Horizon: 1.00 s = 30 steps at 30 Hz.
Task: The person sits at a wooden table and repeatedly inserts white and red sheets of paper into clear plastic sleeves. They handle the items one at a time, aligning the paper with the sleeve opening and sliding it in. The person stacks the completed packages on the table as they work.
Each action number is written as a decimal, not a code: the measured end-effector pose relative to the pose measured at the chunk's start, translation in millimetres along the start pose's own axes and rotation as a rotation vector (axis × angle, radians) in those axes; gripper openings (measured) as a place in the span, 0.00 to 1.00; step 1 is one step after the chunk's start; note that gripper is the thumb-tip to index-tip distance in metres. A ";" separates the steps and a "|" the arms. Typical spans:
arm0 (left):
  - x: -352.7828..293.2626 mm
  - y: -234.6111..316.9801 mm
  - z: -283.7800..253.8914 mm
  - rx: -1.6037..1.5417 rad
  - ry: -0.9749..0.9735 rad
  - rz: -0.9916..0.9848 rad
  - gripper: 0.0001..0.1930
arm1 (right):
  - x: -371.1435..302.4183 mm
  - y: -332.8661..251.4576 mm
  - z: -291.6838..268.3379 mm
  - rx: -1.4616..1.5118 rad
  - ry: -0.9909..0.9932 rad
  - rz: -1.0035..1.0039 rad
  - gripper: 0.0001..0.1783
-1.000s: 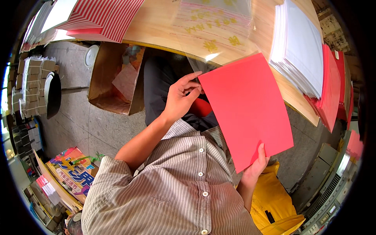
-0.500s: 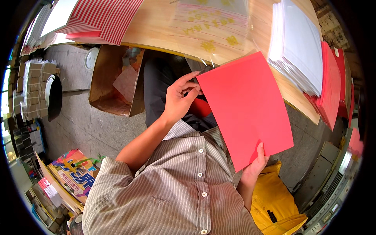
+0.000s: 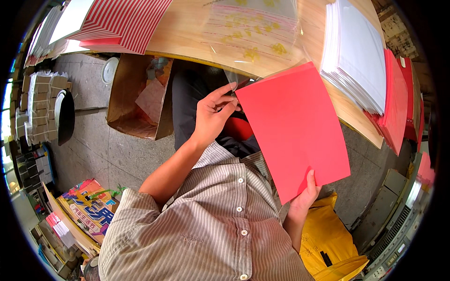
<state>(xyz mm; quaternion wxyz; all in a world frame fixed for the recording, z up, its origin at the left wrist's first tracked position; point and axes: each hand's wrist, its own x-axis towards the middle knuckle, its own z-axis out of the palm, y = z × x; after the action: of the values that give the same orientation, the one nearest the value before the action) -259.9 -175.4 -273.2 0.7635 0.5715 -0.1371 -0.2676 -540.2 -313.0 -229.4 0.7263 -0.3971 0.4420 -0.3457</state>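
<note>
A flat red card folder (image 3: 295, 131) is tilted in front of me, its top end reaching the table edge. My right hand (image 3: 305, 194) grips its lower edge, thumb on top and fingers underneath. My left hand (image 3: 214, 114) is at the folder's upper left corner, with thumb and fingers drawn together. They seem to pinch the edge of a clear plastic bag (image 3: 251, 35), though the fingertips are partly hidden. The bag stretches from there up over the table, with yellow marks and pink lines showing on or through it.
Red-and-white striped folders (image 3: 124, 23) lie at the table's far left. A white stack (image 3: 354, 58) and more red folders (image 3: 393, 103) stand at the right. Below the wooden table (image 3: 187, 35) is an open cardboard box (image 3: 117, 93). A yellow bag (image 3: 328, 234) sits at my right.
Glare and folds on the clear plastic have shifted near my left hand. The red folder has moved only very slightly, and both hands keep about the same places.
</note>
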 end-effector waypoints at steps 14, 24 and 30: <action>-4.0 -5.7 0.3 -0.011 -0.035 -0.053 0.16 | -3.9 -0.9 11.0 -0.006 0.020 0.039 0.26; 1.9 -0.8 29.5 -0.131 0.000 -0.001 0.17 | -7.7 -0.7 13.7 0.122 -0.017 0.077 0.23; 8.8 -21.6 42.5 -0.264 0.126 -0.045 0.11 | -12.2 -6.2 25.0 0.148 -0.007 0.121 0.21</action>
<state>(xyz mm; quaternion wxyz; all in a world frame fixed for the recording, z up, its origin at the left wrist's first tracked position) -280.0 -218.7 -281.3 0.8330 0.4847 -0.0398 -0.2638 -522.7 -298.6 -212.2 0.7747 -0.3161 0.4358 -0.3316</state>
